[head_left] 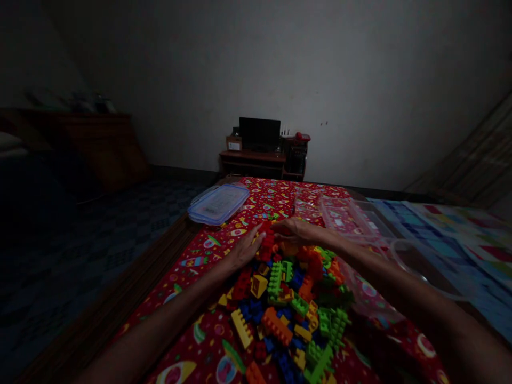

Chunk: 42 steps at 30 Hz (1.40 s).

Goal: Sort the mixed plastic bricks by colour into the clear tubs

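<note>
At the far edge of a heap of toy building bricks [276, 280], my left hand [248, 246] is closed against the left side of some red bricks [267, 241]. My right hand [291, 230] reaches in from the right, its fingers bent around the same red bricks. Exactly how many bricks are between the hands is hard to make out. Green, orange, yellow and blue bricks lie loose in the heap below my wrists, among them a long orange brick [277, 326] and a pale yellow brick [241, 329].
Blue-rimmed plastic lids [219, 205] are stacked at the left edge of the red patterned cloth [192, 298]. Clear plastic containers [347, 217] stand at the right. Beyond are a monitor [260, 133] on a desk and a wooden cabinet [100, 149].
</note>
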{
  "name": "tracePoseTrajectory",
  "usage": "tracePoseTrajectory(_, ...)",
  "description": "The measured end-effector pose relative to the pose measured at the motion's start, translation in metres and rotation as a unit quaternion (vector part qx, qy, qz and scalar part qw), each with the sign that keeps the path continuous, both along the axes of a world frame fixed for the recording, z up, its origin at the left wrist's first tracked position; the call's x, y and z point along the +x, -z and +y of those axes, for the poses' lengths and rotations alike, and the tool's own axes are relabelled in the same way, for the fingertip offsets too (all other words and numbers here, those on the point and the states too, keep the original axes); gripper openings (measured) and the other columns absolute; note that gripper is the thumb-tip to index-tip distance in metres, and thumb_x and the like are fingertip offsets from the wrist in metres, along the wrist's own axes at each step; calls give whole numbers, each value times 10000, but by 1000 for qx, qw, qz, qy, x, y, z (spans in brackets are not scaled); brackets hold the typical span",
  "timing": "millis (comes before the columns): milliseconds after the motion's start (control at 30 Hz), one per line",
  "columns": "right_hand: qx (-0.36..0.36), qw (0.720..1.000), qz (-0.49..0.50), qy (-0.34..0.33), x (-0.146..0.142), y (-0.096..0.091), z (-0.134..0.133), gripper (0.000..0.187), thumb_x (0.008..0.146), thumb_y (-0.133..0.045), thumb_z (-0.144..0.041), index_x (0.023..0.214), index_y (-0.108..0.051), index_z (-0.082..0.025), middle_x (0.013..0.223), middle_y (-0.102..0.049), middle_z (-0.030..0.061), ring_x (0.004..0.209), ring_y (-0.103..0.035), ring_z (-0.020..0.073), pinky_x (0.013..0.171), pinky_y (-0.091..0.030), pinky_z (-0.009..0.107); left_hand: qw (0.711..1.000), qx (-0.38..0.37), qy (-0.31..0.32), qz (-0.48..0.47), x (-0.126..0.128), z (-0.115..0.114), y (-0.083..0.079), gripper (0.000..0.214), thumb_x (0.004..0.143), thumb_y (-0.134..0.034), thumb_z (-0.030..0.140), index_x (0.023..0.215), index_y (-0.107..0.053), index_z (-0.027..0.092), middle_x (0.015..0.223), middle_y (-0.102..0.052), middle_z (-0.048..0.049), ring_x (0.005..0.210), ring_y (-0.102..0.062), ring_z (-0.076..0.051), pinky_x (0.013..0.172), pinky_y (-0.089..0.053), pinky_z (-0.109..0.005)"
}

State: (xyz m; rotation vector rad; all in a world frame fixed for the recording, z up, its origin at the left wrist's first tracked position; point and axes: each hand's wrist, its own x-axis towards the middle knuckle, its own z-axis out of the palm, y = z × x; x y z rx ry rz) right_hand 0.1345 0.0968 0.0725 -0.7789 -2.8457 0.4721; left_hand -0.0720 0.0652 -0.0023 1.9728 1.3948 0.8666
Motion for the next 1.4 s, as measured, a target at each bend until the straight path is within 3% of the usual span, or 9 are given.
tracePoseTrajectory(233, 47, 971, 64, 227, 67, -9, -55, 459, 924, -422, -367, 1308, -510, -131, 1071, -666, 152, 895, -642, 220, 784, -494, 342, 997, 44, 56, 34, 57, -3, -39, 649, 901, -244, 508, 1388, -366, 97, 1462, -373, -138, 1364, -315, -226, 1138, -223, -398)
tracePoseTrajectory(367, 83, 968, 51, 230, 85, 6, -113, 588, 912, -448, -436, 1451, -290, -263, 1390, -466, 127, 1233, -486, 273, 962, -452, 422, 988, 116, 93, 37, 28, -23, -43, 656, 908, -240, 545, 1426, -322, 150, 1484, -348, -92, 1365, -312, -216, 1136, -239, -376)
tracePoseTrajectory(500, 82, 982, -6, 172, 88, 37, -175, 800, 851, -529, -492, 1495, -96, -299, 1546, -87, 143, 1404, -150, 309, 1062, -346, 473, 980, 145, 33, 134, -58, -57, -1, 697, 874, -327, 599, 1445, -288, 201, 1485, -346, -96, 1338, -355, -277, 1082, -329, -438)
tracePoseTrajectory(600, 81, 990, -30, 112, 77, 56, -201, 887, 773, -635, -489, 1484, -124, -346, 1551, -24, 138, 1407, -82, 341, 1071, -299, 528, 968, 141, 9, 207, -112, -90, 49, 910, 751, -491, 668, 1483, -153, 244, 1481, -342, -125, 1328, -354, -344, 1002, -411, -478)
tracePoseTrajectory(667, 77, 991, -36, 100, 67, 61, -203, 865, 762, -644, -492, 1473, -167, -364, 1553, -38, 136, 1407, -79, 353, 1058, -289, 561, 963, 145, 36, 226, -121, -111, 74, 1134, 595, -656, 662, 1488, -78, 268, 1508, -276, -142, 1323, -345, -379, 992, -412, -494)
tracePoseTrajectory(767, 78, 991, -31, 103, 51, 60, -191, 765, 790, -614, -488, 1453, -268, -326, 1555, -22, 145, 1410, -58, 355, 1062, -261, 567, 961, 158, 31, 227, -93, -131, 83, 1255, 465, -784, 562, 1482, -95, 302, 1536, -170, -159, 1348, -245, -441, 981, -389, -561)
tracePoseTrajectory(933, 118, 982, 25, 147, 41, 68, -166, 537, 866, -544, -381, 1360, -436, -201, 1547, -60, 179, 1414, -100, 322, 1073, -290, 506, 964, 211, -2, 160, -24, -124, 51, 1027, 626, -736, 402, 1461, -144, 319, 1497, -210, -151, 1332, -281, -408, 1020, -324, -596)
tracePoseTrajectory(1167, 167, 963, 94, 191, 61, 88, -138, 552, 853, -553, -255, 1374, -380, -199, 1533, -150, 175, 1384, -246, 284, 1055, -336, 503, 961, 243, 95, 88, 24, -82, 8, 726, 763, -658, 328, 1402, -317, 281, 1497, -202, -111, 1350, -284, -315, 1069, -341, -474)
tracePoseTrajectory(1400, 151, 947, 85, 272, 94, 51, -144, 481, 865, -526, -236, 1341, -453, -237, 1460, -332, 163, 1266, -446, 292, 973, -438, 475, 959, 227, 146, 89, 61, -23, -20, 678, 762, -657, 361, 1375, -398, 232, 1442, -338, -134, 1320, -332, -322, 1076, -311, -503)
